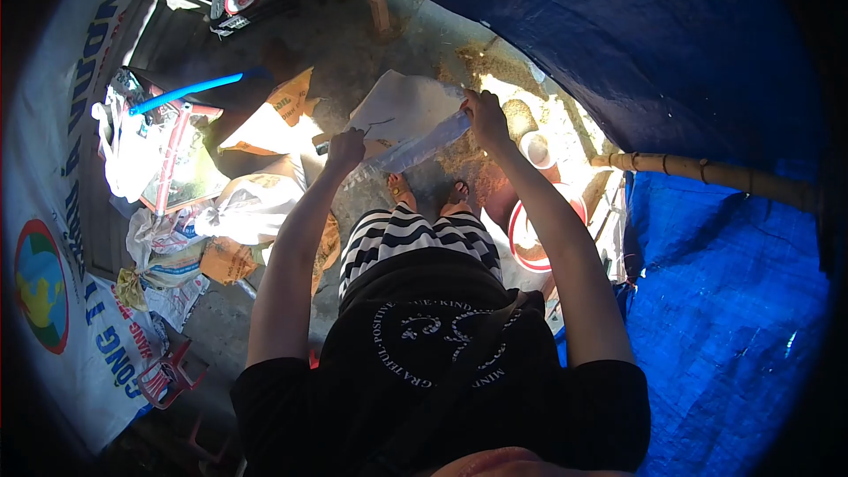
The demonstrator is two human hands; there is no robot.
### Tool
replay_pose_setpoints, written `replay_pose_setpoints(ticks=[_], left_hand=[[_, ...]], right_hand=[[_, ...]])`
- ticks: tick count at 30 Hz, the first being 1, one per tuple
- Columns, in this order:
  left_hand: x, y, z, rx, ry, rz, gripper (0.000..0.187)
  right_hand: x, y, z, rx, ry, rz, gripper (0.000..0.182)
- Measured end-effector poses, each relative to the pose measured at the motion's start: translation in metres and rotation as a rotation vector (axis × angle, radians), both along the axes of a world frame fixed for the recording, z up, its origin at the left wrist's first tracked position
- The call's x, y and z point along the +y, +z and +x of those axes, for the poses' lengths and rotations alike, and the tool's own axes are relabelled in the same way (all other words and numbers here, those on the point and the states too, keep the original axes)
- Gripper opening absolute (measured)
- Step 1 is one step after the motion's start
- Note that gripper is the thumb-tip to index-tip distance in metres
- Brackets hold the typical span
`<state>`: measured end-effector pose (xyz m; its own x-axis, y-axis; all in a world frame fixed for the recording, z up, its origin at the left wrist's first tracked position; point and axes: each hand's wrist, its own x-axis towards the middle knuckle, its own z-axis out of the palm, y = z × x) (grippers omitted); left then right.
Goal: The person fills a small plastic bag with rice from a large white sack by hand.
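Observation:
A clear plastic sheet or bag [424,147] stretches between my two hands, in front of my body and above my feet. My left hand [346,150] is closed on its left end, fingers curled in. My right hand [485,115] pinches the other end, a little higher in the view. Just beyond the plastic lies a white sheet-like piece [406,99], its near edge overlapped by the plastic. A thin dark strand shows beside my left fingers.
Brown cardboard [281,115], a blue tube [187,93] and white plastic bags [256,203] lie at left. Bowls [536,150] and a red-rimmed basin [523,252] stand at right. Blue tarpaulin [724,300] and a bamboo pole [707,170] bound the right side. Sandy grains cover floor patches.

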<state>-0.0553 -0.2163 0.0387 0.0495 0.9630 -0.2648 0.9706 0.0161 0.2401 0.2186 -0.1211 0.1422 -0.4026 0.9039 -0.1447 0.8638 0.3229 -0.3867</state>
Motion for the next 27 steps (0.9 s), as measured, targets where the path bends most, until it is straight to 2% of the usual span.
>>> replay_pose_setpoints(ticks=[4, 6, 7, 10, 11, 13, 15, 17, 18, 20, 21, 23, 24, 26, 27], left_hand=[[0.033, 0.033, -0.041, -0.169, 0.409, 0.134, 0.019], [0.048, 0.034, -0.064, -0.165, 0.543, 0.074, 0.023], [0.053, 0.033, -0.065, -0.254, 0.598, 0.106, 0.026], [0.058, 0.011, -0.063, -0.185, 0.516, 0.051, 0.023], [0.061, 0.022, -0.054, -0.188, 0.512, 0.048, 0.023], [0.063, 0.048, -0.02, -0.345, 0.385, 0.565, 0.027], [0.064, 0.087, 0.021, -0.444, 0.127, 0.655, 0.034], [0.053, 0.121, 0.064, -0.538, -0.104, 0.544, 0.056], [0.05, 0.118, 0.079, -0.543, -0.105, 0.546, 0.056], [0.046, 0.106, 0.102, -0.284, -0.147, 0.259, 0.071], [0.047, 0.101, 0.104, -0.287, -0.135, 0.262, 0.071], [0.054, 0.097, 0.104, -0.062, 0.065, 0.12, 0.069], [0.058, 0.084, 0.098, -0.06, 0.074, 0.121, 0.069], [0.067, 0.047, 0.08, -0.143, 0.008, 0.107, 0.047], [0.071, 0.043, 0.073, -0.141, 0.023, 0.111, 0.047]], right_hand=[[0.005, -0.009, 0.008, 0.008, -0.059, 0.107, 0.02], [0.005, -0.012, 0.013, -0.023, -0.079, 0.112, 0.018], [0.007, -0.015, 0.014, 0.013, -0.055, 0.104, 0.016], [0.011, -0.025, 0.011, 0.087, -0.068, 0.176, 0.011], [0.012, -0.027, 0.01, 0.082, -0.138, 0.165, 0.011], [0.014, -0.029, 0.008, 0.072, -0.216, 0.148, 0.011], [0.012, -0.025, 0.005, 0.096, -0.227, 0.169, 0.013], [0.009, -0.023, 0.002, 0.074, -0.245, 0.148, 0.014], [0.011, -0.021, 0.002, 0.054, -0.252, 0.137, 0.015], [0.012, -0.022, 0.004, 0.047, -0.249, 0.155, 0.013], [0.013, -0.023, 0.005, 0.047, -0.245, 0.167, 0.01], [0.013, -0.02, 0.007, 0.06, -0.181, 0.167, 0.01], [0.012, -0.019, 0.008, 0.073, -0.133, 0.168, 0.009], [0.007, -0.017, 0.008, 0.101, -0.088, 0.177, 0.009], [0.007, -0.014, 0.006, 0.115, -0.053, 0.155, 0.009]])
